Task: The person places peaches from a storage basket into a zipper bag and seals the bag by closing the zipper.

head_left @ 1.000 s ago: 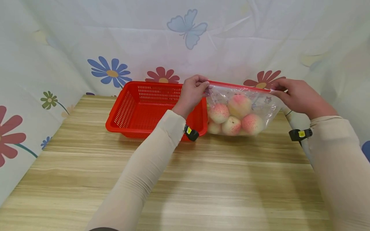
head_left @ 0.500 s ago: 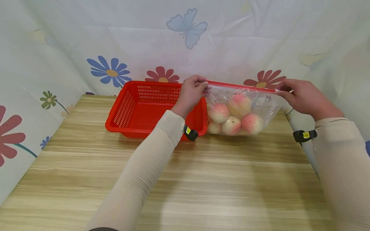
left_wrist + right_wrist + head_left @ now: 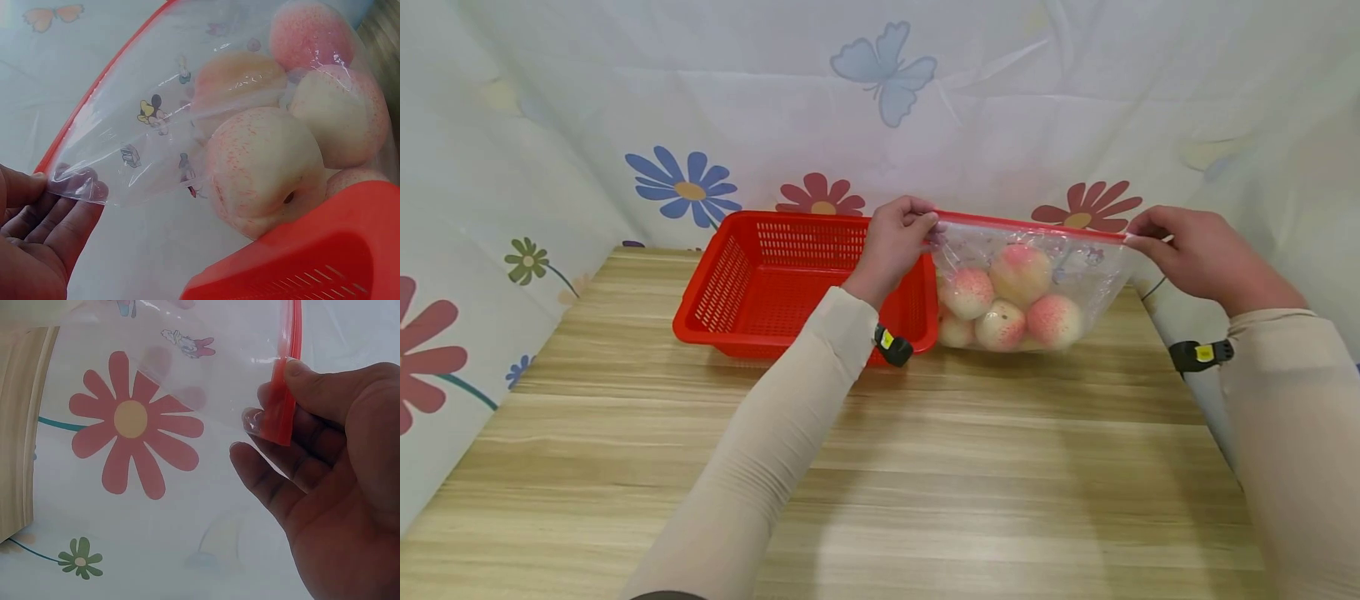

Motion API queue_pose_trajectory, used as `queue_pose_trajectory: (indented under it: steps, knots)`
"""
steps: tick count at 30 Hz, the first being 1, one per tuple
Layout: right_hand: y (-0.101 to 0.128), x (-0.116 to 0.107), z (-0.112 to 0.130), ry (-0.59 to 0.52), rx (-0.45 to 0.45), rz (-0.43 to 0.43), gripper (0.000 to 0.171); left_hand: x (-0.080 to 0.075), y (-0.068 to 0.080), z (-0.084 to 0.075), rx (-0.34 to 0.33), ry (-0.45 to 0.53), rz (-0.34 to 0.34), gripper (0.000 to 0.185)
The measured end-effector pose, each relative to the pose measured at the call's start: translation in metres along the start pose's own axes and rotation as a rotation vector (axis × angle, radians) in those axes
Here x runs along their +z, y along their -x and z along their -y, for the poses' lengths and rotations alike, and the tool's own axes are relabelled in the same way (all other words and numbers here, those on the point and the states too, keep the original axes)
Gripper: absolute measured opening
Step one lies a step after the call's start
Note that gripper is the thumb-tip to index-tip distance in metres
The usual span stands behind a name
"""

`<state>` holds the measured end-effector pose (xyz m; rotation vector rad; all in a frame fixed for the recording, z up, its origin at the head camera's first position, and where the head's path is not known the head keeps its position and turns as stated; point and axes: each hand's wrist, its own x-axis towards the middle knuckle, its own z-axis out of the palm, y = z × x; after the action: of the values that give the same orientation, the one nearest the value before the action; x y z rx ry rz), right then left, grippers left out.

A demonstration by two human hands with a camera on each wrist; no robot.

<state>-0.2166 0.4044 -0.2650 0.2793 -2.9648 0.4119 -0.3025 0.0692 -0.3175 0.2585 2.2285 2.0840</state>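
A clear zip bag with a red seal strip holds several pink-white peaches and stands on the wooden table at the back right. My left hand pinches the strip's left end. My right hand pinches its right end. In the left wrist view the peaches press against the film of the bag, with my left hand holding its corner. In the right wrist view thumb and fingers of my right hand clamp the seal strip.
A red slotted plastic basket stands just left of the bag, with nothing visible inside it. A flower-and-butterfly printed cloth hangs behind and at both sides. The table's right edge lies under my right forearm.
My right hand has slid a little to the right along the red strip, which now lies tauter between my hands. The left hand and the bag stay in place.
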Motion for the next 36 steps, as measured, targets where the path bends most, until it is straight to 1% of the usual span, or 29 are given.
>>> queue_pose_trajectory:
  steps: [7,15,18,31,36]
  knots:
    - [0.002,0.000,-0.006,0.000,0.017,-0.001,0.028,0.000,0.000,-0.001,-0.012,-0.024,-0.008,0.017]
    - [0.007,-0.004,-0.013,0.035,-0.004,-0.024,0.024,0.001,0.000,-0.001,-0.017,-0.034,-0.016,0.017]
    - [0.007,-0.005,-0.015,0.039,0.004,-0.013,0.025,0.000,0.000,-0.002,-0.022,-0.041,-0.017,0.017]
    - [0.013,-0.005,-0.019,0.036,0.021,0.005,0.030,0.001,0.000,-0.001,-0.024,-0.023,-0.010,0.016]
    - [0.018,-0.004,-0.019,0.016,0.025,-0.008,0.033,0.003,-0.001,-0.002,-0.005,-0.011,0.000,0.017]
